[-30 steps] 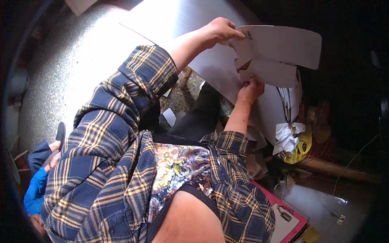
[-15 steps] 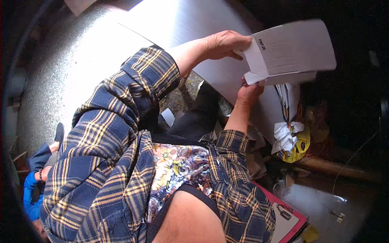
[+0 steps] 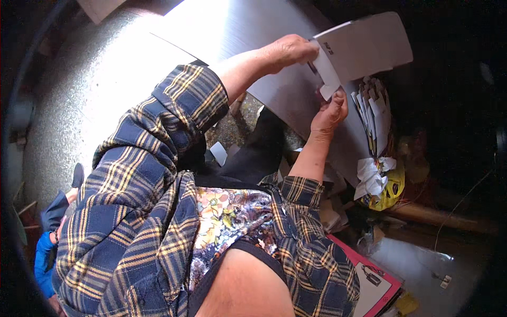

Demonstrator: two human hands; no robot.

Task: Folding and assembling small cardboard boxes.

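The right hand (image 3: 331, 110) pinches a lower corner of a folded white card (image 3: 368, 47) between thumb and fingers, while the left hand (image 3: 290, 54) grips its left edge. The card juts out rightward from both hands, with a grey table (image 3: 285, 100) beneath them. Paper strips (image 3: 376, 113) sit just right of the right hand, a yellow bag (image 3: 394, 190) farther below it

left hand (image 3: 291, 54) and right hand (image 3: 331, 112) on a white card (image 3: 372, 47) above a grey bench (image 3: 274, 92).
the left hand grips the card's near upper corner; the right, lower down, has its thumb at a small flap. to the right stands a bundle of pale sheets (image 3: 376, 113), with crumpled white paper (image 3: 369, 177) and a yellow plastic bag (image 3: 392, 193) just below it.
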